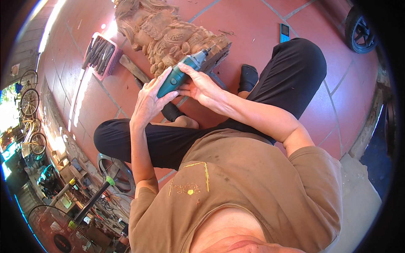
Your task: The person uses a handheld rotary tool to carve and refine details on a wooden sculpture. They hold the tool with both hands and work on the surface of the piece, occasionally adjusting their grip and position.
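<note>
Left hand (pixel 147 101) has the back of a green power tool (pixel 179 76), right hand (pixel 201 85) grips it closer to the nose (pixel 200 56), long axis slanting up and right. Wood carving (pixel 168 36) lies just beyond, can't tell if they touch. Pink basket (pixel 113 64) off left, packed with dark sticks (pixel 100 52)

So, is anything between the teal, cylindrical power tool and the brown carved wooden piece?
Nothing visible. The left hand and right hand hold the power tool, its grey nose overlapping the carved wooden piece in view; whether tool and wood touch is unclear.
</note>
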The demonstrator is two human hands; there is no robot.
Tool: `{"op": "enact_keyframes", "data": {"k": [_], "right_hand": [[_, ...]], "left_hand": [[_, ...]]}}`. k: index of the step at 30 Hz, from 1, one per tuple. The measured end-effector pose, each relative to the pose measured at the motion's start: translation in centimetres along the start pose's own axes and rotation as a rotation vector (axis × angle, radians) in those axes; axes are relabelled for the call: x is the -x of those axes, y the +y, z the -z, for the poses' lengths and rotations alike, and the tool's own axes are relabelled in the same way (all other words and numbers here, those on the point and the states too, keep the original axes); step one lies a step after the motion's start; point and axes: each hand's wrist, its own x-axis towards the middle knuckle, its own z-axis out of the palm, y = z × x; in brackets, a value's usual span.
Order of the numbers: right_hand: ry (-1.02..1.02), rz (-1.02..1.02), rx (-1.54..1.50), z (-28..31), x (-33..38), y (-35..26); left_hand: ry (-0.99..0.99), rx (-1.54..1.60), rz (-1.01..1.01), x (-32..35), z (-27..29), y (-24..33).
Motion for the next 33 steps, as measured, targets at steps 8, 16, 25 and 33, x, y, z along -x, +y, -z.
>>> {"op": "enact_keyframes", "data": {"k": [8, 16, 25, 33], "right_hand": [[-0.012, 0.008, 0.017, 0.07, -0.25, 0.05], [-0.019, 0.036, 0.028, 0.1, -0.55, 0.05], [-0.007, 0.034, 0.041, 0.0, -0.91, 0.02], [-0.036, 0.033, 0.045, 0.22, -0.78, 0.06]], "left_hand": [[0.04, 0.01, -0.035, 0.04, -0.1, -0.06], [0.0, -0.023, 0.021, -0.1, 0.17, 0.5], [0.066, 0.007, -0.025, 0.01, -0.21, 0.28], [0.053, 0.006, -0.042, 0.01, -0.18, -0.01]]}}
